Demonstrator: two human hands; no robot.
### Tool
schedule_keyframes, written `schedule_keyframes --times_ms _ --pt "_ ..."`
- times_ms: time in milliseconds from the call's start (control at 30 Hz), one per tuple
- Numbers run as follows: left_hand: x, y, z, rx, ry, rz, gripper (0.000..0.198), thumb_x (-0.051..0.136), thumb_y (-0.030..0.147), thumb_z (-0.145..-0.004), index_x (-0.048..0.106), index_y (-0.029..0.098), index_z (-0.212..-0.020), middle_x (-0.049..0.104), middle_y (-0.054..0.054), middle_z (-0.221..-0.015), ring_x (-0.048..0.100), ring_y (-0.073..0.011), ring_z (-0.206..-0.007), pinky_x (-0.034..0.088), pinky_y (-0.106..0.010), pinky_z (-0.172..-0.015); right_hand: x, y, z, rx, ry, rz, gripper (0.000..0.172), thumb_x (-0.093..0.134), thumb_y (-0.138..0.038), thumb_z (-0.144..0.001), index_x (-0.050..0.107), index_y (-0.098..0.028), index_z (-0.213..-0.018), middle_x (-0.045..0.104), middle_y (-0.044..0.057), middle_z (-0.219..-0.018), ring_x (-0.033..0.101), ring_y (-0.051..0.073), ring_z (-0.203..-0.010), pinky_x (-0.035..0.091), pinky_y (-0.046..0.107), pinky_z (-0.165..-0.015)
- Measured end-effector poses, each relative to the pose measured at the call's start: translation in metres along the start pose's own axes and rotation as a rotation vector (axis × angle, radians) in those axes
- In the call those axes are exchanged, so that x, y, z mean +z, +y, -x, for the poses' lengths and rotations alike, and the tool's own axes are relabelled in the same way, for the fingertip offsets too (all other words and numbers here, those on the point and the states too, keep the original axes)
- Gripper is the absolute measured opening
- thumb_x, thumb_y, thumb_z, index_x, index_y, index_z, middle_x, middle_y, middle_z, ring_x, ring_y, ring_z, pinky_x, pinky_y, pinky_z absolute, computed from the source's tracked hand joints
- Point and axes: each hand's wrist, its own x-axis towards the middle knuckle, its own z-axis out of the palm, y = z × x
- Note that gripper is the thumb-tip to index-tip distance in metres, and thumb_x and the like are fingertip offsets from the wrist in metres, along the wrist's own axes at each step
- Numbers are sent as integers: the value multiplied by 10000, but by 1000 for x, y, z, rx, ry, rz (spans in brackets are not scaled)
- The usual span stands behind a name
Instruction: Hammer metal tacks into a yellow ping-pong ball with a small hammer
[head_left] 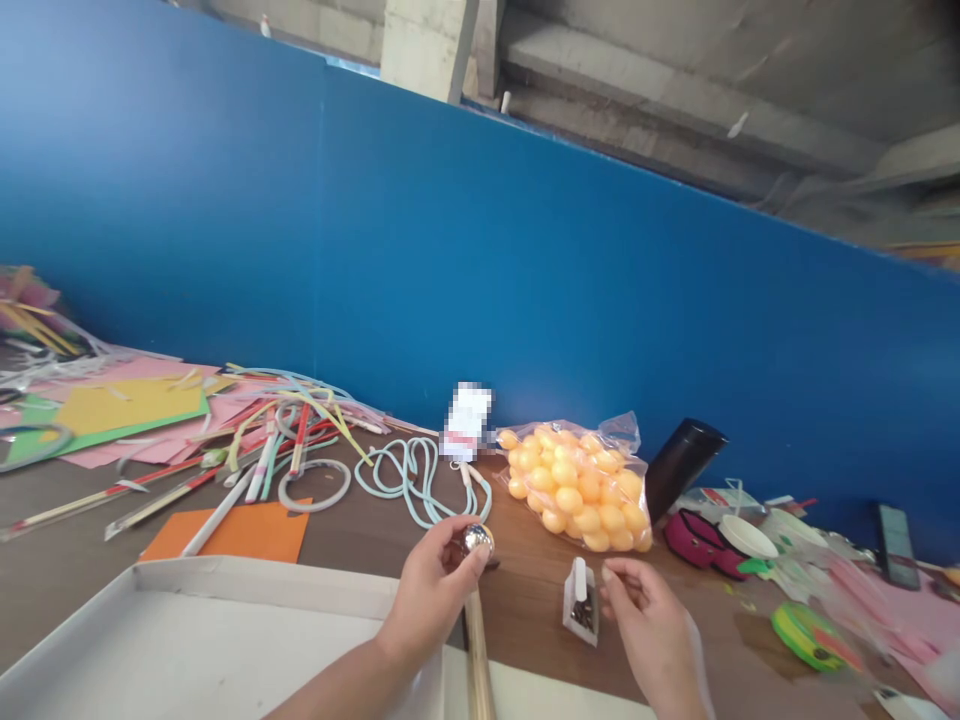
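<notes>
My left hand (433, 580) is closed on a shiny metal ball (478, 540), gripped between thumb and fingers. Just beneath it runs a wooden handle (478, 655) with a dark end by my thumb; whether ball and handle are joined, I cannot tell. My right hand (651, 620) has its thumb and fingertips pinched together beside a small open box (580, 603). Small dark metal pieces lie inside the box, too small to name. Anything between the right fingertips is hidden.
A white tray (142, 572) lies at front left. Behind are a bag of orange balls (577, 490), a blue cord (409, 480) with a badge, and a black cylinder (686, 465). Coloured paper (135, 405) and strips lie left; green tape (810, 637) lies right. A blue wall (480, 250) stands behind.
</notes>
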Motion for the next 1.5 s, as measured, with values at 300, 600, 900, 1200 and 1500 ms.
schedule_keyframes --times_ms 300,600,900,1200,1500 --pt "1 4 1 -15 8 34 391 600 402 -732 565 179 -1051 617 -52 -855 578 -177 -748 488 -269 -617 6 -59 8 -34 -95 -295 331 539 -477 -774 588 -193 -936 659 13 -724 674 195 -658 514 262 -622" --pt "1 5 -1 -17 -2 48 386 600 412 -734 562 180 -1041 606 -41 -840 568 -171 -728 482 -266 -605 53 -87 43 -260 -185 -388 222 540 -395 -815 619 -203 -894 623 1 -699 569 141 -533 475 236 -548" --pt "1 5 0 -21 -17 48 363 601 381 -744 561 174 -1038 620 -47 -841 560 -160 -714 468 -260 -608 65 -72 51 -128 -229 -556 246 588 -394 -779 608 -177 -894 639 17 -685 610 161 -568 525 257 -537" --pt "1 9 0 -35 -11 90 372 617 386 -731 574 170 -1030 624 -52 -850 567 -156 -701 477 -257 -604 66 -80 58 -73 -374 -665 221 587 -370 -798 531 -173 -882 687 50 -750 665 199 -668 548 283 -527" --pt "-2 14 3 -107 -170 293 377 630 396 -729 609 186 -1041 630 -64 -905 589 -157 -723 489 -288 -656 55 -84 64 -158 -303 -602 199 610 -351 -780 625 -178 -879 659 28 -711 614 163 -598 514 291 -606"
